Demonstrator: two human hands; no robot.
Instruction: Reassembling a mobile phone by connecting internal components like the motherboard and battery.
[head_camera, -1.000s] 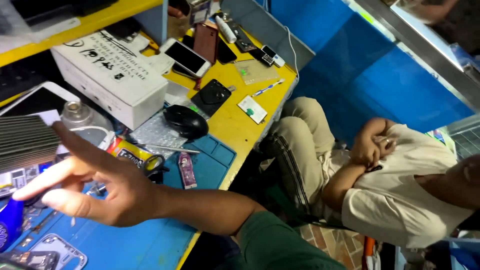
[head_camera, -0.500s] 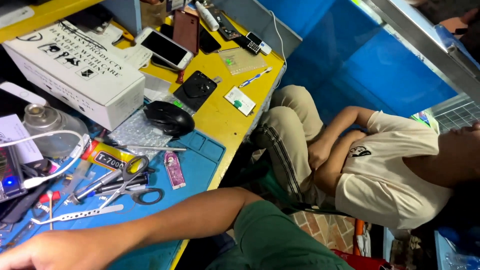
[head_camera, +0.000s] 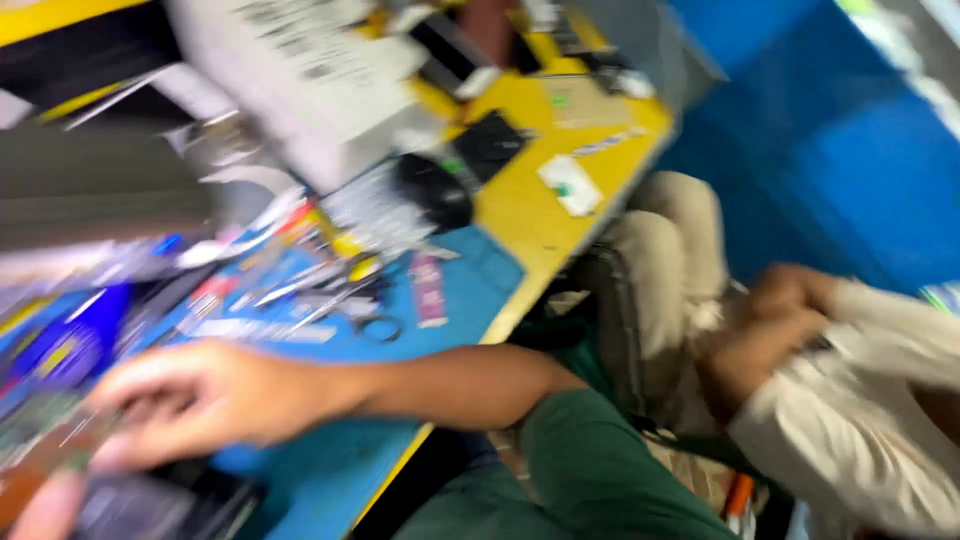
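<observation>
**Desk:** What lies nearest the hand?

**Photographer:** A dark, flat device (head_camera: 150, 505), blurred, at the lower left of the frame. It sits just below the right hand (head_camera: 200, 400), whose fingers spread loose above it, clenched on nothing. Whether they touch it, the blur hides. Its long axis cannot be read.

**Desk:** And the other hand?

**Photographer:** A pale smear at the bottom left corner may be a fingertip; nothing more of the left hand shows. The right is the nearer.

**Desk:** Room to move?

**Photographer:** The forearm crosses from lower centre, over the blue mat (head_camera: 330, 470) toward the left. Just above the hand lie tweezers and small tools (head_camera: 310, 300), then a black mouse (head_camera: 435, 190) and a white box (head_camera: 300, 70) at upper left. The yellow table (head_camera: 530, 215) edge runs diagonally, close to the right of the wrist; beyond it, at the right of the frame, sits another person (head_camera: 850, 400) in a pale shirt.
</observation>
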